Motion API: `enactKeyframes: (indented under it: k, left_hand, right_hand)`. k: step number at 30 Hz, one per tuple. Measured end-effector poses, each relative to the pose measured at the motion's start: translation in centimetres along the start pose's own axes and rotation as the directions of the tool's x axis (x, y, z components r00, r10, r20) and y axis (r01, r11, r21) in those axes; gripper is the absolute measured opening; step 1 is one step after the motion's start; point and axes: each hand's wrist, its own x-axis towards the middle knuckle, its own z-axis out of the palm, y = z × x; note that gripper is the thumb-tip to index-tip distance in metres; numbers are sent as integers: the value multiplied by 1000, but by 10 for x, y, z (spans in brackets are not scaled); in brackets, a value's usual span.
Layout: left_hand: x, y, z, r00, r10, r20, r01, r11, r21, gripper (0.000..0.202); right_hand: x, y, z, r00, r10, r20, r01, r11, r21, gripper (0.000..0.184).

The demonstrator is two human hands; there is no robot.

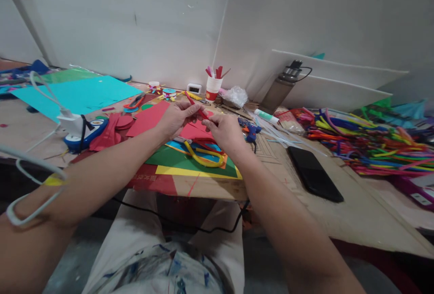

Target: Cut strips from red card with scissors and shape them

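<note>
Both my hands are closed on a thin red strip, probably paper, slanting between them above the table. My left hand pinches its upper left part. The fingers of my right hand grip its lower right end. Below lie sheets of red paper over blue, green and yellow sheets. Yellow-handled scissors rest on this stack, their blades partly hidden. A blue glue gun lies just right of my right hand.
A paper cup with red and pink sticks stands behind my hands. On the right are a bottle, a black phone and a heap of coloured pipe cleaners. A blue power strip and a turquoise sheet lie left.
</note>
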Motion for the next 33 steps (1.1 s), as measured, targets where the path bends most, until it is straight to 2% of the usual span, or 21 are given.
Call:
enactKeyframes:
  k: [2, 8, 15, 21, 33]
  left_hand:
    - [0, 0, 0, 1000, -2, 7, 2, 1000, -17, 30]
    - [4, 2, -5, 995, -11, -101, 3, 997, -81, 26]
    - [7, 4, -9, 999, 41, -28, -44, 996, -84, 29]
    - [9, 3, -12, 998, 46, -34, -49, 994, -94, 25]
    - [11, 3, -12, 993, 32, -117, -46, 992, -116, 20]
  right_hand:
    - [0, -1, 0, 999, 38, -10, -38, 999, 18, 27]
    - [-1, -2, 1, 998, 56, -6, -55, 998, 34, 28]
    - [-1, -3, -1, 999, 52, -4, -52, 998, 19, 31]
    - [-1, -4, 1, 998, 67, 3, -67, 998, 2, 28]
    - [-2, -3, 1, 999, 47, 18, -46, 998, -48, 27]
